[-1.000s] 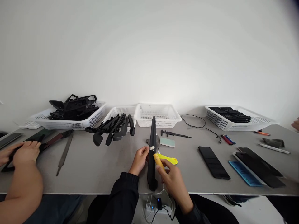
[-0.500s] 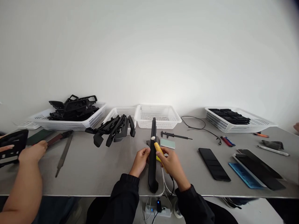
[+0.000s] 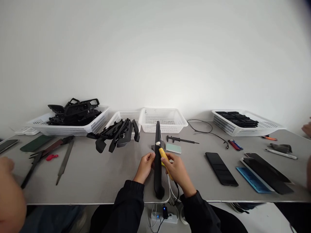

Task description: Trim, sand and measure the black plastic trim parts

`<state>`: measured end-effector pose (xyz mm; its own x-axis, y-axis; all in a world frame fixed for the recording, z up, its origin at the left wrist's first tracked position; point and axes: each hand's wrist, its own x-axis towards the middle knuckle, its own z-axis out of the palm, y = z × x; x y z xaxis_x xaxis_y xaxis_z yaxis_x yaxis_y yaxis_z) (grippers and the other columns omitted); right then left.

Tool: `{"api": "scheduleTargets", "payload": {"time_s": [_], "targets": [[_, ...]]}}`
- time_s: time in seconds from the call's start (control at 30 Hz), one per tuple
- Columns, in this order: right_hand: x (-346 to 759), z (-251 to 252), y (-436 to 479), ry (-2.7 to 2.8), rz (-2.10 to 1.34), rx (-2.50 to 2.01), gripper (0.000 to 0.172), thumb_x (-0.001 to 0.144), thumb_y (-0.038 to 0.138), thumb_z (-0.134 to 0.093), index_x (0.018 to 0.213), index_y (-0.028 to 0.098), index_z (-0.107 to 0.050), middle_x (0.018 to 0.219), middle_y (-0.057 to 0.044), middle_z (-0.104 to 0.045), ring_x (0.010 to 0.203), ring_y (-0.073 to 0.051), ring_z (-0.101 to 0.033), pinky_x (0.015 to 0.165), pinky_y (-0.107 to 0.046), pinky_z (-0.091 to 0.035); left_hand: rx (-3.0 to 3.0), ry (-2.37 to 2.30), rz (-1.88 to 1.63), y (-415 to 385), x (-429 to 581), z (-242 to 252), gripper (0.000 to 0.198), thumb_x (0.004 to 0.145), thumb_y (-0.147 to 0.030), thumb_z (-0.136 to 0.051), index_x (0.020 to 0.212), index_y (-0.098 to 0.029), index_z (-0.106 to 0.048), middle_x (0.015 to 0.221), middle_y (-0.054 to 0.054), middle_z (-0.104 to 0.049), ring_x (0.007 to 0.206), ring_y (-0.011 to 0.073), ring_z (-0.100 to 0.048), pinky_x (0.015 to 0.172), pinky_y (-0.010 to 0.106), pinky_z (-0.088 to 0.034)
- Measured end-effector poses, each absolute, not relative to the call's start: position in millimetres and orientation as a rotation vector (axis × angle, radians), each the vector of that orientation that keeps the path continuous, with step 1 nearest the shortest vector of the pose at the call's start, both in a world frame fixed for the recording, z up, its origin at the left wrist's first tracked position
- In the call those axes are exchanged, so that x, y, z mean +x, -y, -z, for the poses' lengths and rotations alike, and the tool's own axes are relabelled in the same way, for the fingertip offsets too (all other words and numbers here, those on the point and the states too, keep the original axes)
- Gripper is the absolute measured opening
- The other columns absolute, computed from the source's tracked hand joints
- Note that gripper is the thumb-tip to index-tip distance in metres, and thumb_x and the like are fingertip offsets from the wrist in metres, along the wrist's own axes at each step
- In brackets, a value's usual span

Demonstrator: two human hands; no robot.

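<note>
Found any marking on the caliper [image 3: 182,139], the dark phone [image 3: 221,169] and the white pen [image 3: 282,153] too small to read. Saw the right hand [image 3: 177,168] closed round a yellow tool [image 3: 164,156], with thumb and fingers about the handle and its upper end slanted left towards a long black part [image 3: 158,183]. Saw also a small white piece [image 3: 158,143] just beyond that end, over the black part. Saw the left hand [image 3: 144,166] narrowed, thumb and forefinger drawn together on the black part's left side. Placed the black part between both hands, touching the left and just beside the right, running lengthways from near the front edge of the table [image 3: 109,184] towards a white basket [image 3: 162,128]. Could not tell whether resting on the table or slightly raised. Noted a pale green block [image 3: 173,148] near the right hand, more black parts [image 3: 125,132] in a smaller basket [image 3: 118,114] to the left, and a co-worker's forearm [image 3: 11,197] at the far left
</note>
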<state>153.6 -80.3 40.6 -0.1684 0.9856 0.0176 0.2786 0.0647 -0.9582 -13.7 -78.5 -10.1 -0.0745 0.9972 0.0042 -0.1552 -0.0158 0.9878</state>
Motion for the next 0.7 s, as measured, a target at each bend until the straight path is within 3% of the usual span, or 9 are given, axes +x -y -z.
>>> {"api": "scheduleTargets", "payload": {"time_s": [0.37,0.5,0.57,0.7], "targets": [[178,-14,167,1.342,-1.490,-1.208,0.043,0.092,0.055,-0.066,0.112,0.017,-0.069,0.071,0.002,-0.060,0.052,-0.013,-0.052,0.049,-0.025,-0.041,1.014,-1.112,-1.359,79,-12,14,0.062,0.081,-0.078,-0.071,0.073,-0.019,-0.055,0.060,-0.005,-0.050,0.053,0.0113,-0.047,0.051,0.023,-0.036],[165,-11,160,1.185,-1.413,-1.207,0.050,0.086,0.062,-0.071,0.110,0.018,-0.065,0.061,0.006,-0.052,0.048,-0.013,-0.046,0.048,-0.026,-0.040,0.976,-1.091,-1.330,80,-13,9,0.061,0.079,-0.078,-0.074,0.075,-0.018,-0.060,0.061,-0.003,-0.056,0.052,0.0125,-0.052,0.051,0.024,-0.039],[156,-10,147,1.190,-1.304,-1.252,0.052,0.078,0.060,-0.078,0.106,0.018,-0.065,0.068,0.002,-0.059,0.053,-0.015,-0.051,0.051,-0.028,-0.043,0.977,-1.076,-1.322,81,-13,6,0.060,0.078,-0.076,-0.076,0.074,-0.018,-0.061,0.062,-0.002,-0.059,0.053,0.0131,-0.054,0.052,0.025,-0.041],[144,-10,132,1.242,-1.174,-1.284,0.055,0.071,0.047,-0.084,0.113,0.017,-0.068,0.096,-0.008,-0.074,0.081,-0.025,-0.067,0.070,-0.034,-0.054,0.979,-1.031,-1.304,83,-14,1,0.057,0.078,-0.071,-0.080,0.072,-0.017,-0.061,0.061,-0.002,-0.059,0.054,0.0122,-0.053,0.054,0.024,-0.041]]}}
